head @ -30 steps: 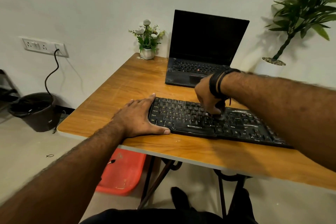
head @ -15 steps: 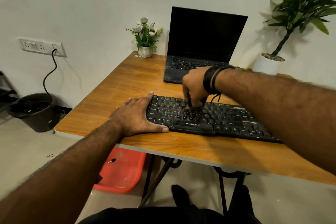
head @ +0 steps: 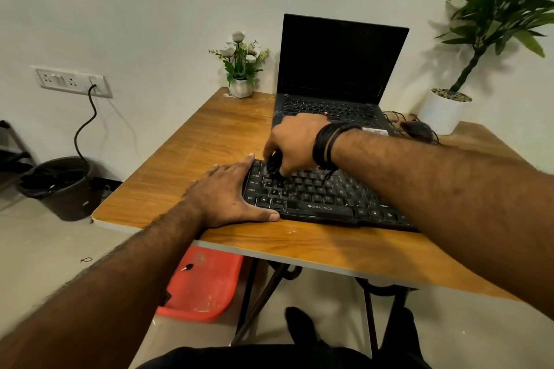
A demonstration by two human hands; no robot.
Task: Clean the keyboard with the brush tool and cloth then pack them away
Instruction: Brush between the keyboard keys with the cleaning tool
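Lying crosswise on table [head: 209,141]: keyboard [head: 323,192].

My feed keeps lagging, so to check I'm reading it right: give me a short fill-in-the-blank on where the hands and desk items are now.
1. The left hand lies flat against the ____ end of the keyboard.
2. The right hand holds the brush tool over the keyboard's ____ rows.
3. Behind the keyboard stands an open ____ with a dark screen.
4. Under the table lies a ____ plastic item.

Missing words: left; upper; laptop; red
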